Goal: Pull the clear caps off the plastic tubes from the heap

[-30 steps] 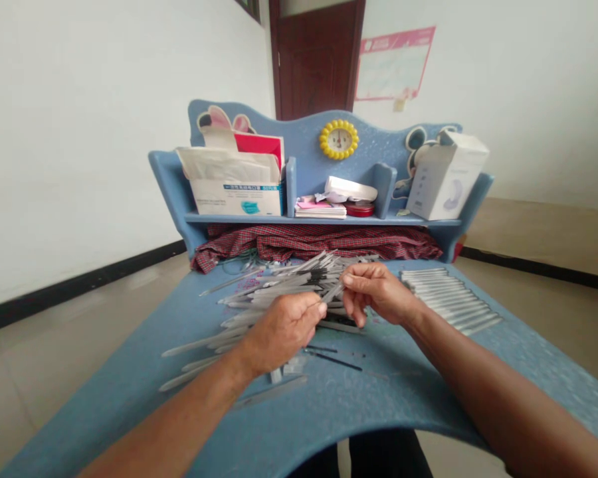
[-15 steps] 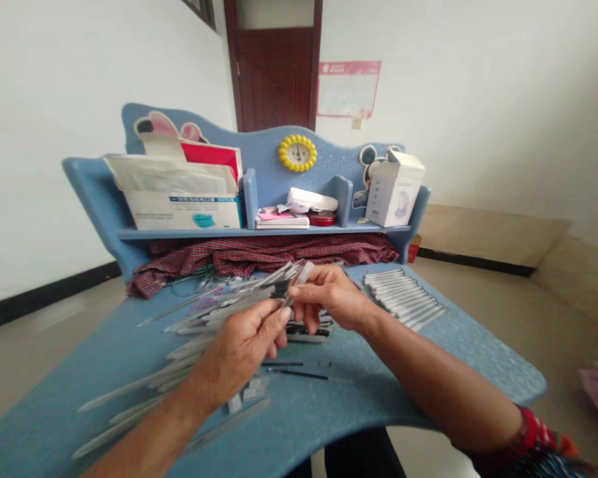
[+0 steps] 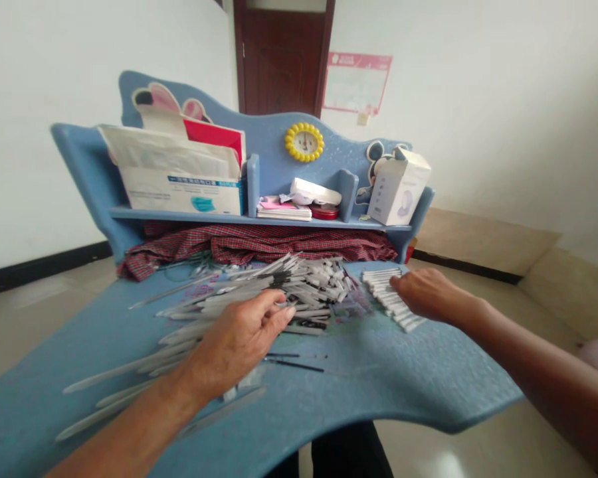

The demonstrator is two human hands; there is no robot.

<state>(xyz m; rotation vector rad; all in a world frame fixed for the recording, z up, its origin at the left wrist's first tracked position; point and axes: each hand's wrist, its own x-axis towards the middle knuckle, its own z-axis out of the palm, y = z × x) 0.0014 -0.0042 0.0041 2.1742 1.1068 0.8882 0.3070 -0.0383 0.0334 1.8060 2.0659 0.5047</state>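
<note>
My left hand (image 3: 246, 335) is above the middle of the blue desk, thumb and fingers drawn together. Whatever sits between its fingertips is too small to make out. Beside and beneath it lies a heap of whitish pen parts (image 3: 323, 279), some with dark ends, and long pale pen barrels (image 3: 109, 378) fan out to the left. My right hand (image 3: 428, 292) reaches to the right side, fingers closed, over a neat row of whitish pens (image 3: 386, 295). Its fingers cover part of that row, and what they grip is hidden. Two thin dark refills (image 3: 299, 364) lie in front of my left hand.
A blue desk (image 3: 369, 392) with a curved front edge spans the view. On its back shelf stand a face-mask box (image 3: 179, 192), a yellow-rimmed clock (image 3: 304, 142), papers (image 3: 284, 210) and a white box (image 3: 401, 189). Red checked cloth (image 3: 259, 243) lies under the shelf.
My right hand has left my left hand and moved right to the pen row; the whitish piece held between them no longer shows. The left hand stays near the heap. The view has shifted slightly.
</note>
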